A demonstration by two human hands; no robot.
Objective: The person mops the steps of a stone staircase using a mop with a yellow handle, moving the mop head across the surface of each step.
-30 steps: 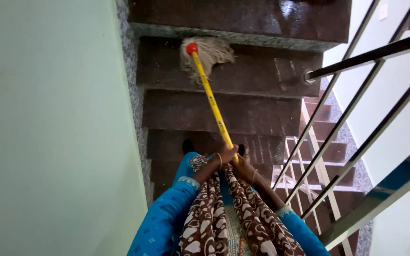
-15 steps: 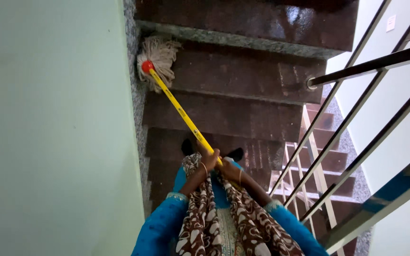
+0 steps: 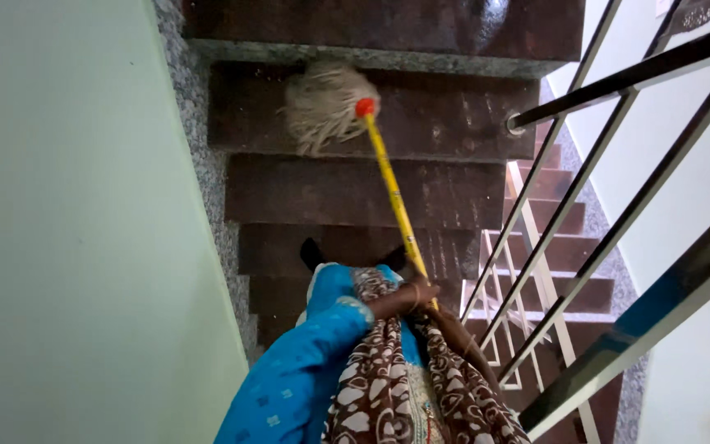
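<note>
I'm mopping the stairs: both my left hand and right hand are closed round the yellow mop handle, its string mop head on the upper step. Next, I judge, calls for a sideways sweep.

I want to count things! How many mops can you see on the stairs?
1. The mop has its stringy head on a dark step near the top, and its yellow handle runs down to the person's left hand. The right hand is hidden.
</note>
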